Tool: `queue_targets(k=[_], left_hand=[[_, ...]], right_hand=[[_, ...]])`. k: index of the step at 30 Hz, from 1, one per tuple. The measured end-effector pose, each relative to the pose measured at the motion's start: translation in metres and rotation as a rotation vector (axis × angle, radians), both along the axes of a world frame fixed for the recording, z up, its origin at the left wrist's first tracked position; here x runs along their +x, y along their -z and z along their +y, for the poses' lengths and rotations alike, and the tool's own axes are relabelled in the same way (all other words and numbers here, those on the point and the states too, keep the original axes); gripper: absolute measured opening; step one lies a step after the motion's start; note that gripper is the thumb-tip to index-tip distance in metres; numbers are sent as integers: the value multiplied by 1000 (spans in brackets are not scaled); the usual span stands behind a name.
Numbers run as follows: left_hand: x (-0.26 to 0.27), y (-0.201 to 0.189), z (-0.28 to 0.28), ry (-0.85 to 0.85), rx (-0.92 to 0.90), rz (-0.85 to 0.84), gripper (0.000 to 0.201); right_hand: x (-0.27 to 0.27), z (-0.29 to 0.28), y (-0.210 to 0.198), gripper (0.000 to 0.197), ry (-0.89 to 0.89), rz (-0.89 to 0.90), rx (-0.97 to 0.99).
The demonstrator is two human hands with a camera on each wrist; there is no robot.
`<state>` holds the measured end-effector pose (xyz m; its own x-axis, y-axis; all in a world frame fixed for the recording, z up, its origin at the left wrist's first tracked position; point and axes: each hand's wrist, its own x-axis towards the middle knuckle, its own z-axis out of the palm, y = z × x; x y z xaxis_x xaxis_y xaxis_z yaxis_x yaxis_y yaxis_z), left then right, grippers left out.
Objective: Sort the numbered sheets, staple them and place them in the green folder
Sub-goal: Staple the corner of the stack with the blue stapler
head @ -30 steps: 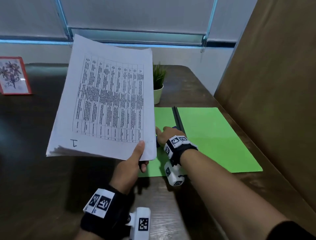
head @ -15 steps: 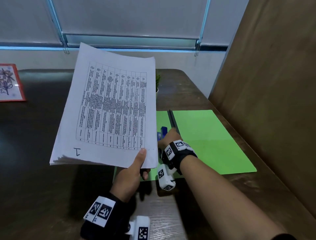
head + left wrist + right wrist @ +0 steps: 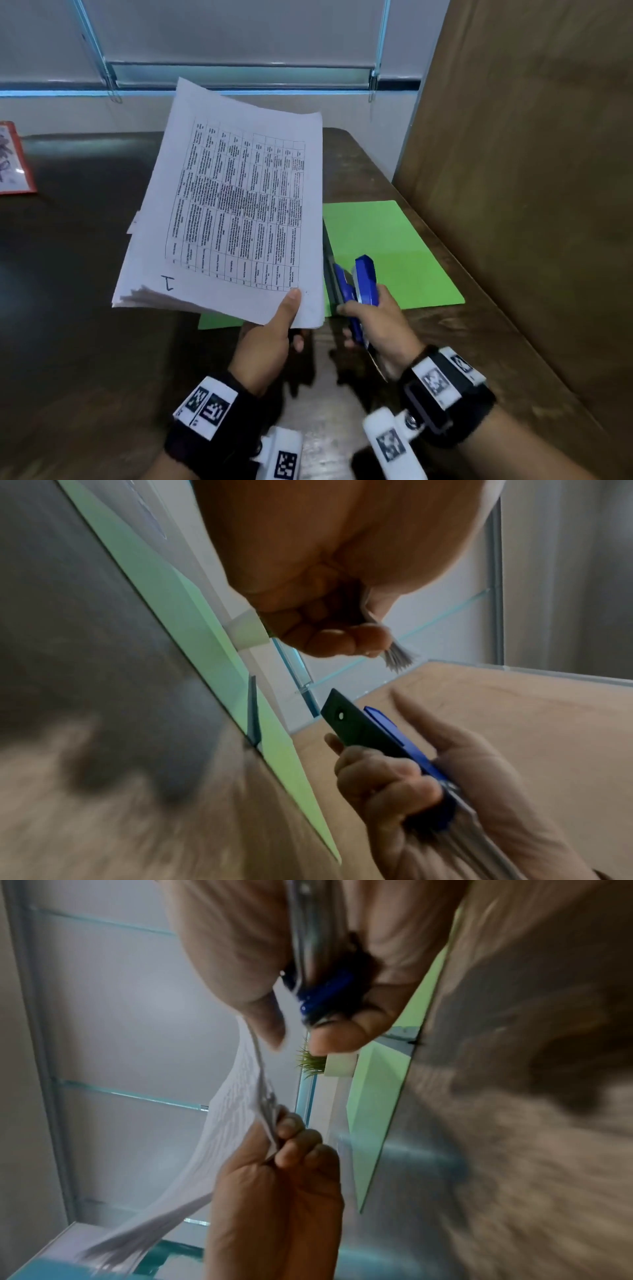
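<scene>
The left hand [image 3: 265, 337] pinches the stack of sheets [image 3: 226, 212] at its near corner; just beside it, the right hand [image 3: 380, 329] grips the stapler [image 3: 359, 284].

Office or study corner. Dark wood surface [image 3: 85, 342] under frosted window with roller blind [image 3: 239, 34] at top of frame; brown partition panel [image 3: 531, 171] at right; framed flower picture [image 3: 13, 161] at far left; paperwork, green folder [image 3: 394, 246], blue stapler [image 3: 363, 277].
</scene>
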<state>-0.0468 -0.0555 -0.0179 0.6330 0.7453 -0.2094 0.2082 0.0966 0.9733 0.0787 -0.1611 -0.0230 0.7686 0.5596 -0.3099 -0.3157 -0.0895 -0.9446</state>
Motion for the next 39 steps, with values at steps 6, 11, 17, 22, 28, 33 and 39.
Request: queue_targets(k=[6,11,17,22,28,33,39], left_hand=[[-8,25,-34,36,-5,13,60],[-12,34,-39,113,13,39,64],[-14,26,-38,211,7,228,67],[-10,36,-45,120,-6,104,51],[-8,46,-40,91,111,78,47],[-9,46,-41,163,149,24,38],[-9,43,-35,260,116,92,38]], right_hand=[[-25,-71,10,67,-126,369,118],[-23,-80,22,52,-100,342,125],[-31,-69,25,41,-103,113,53],[-45,-62,28,26,-64,-26,-24],[-36,-57,20,36,-45,136,6],[-31,-58,16,44,-155,151,-59],[-20,-66,11,61,-356,339,-113]])
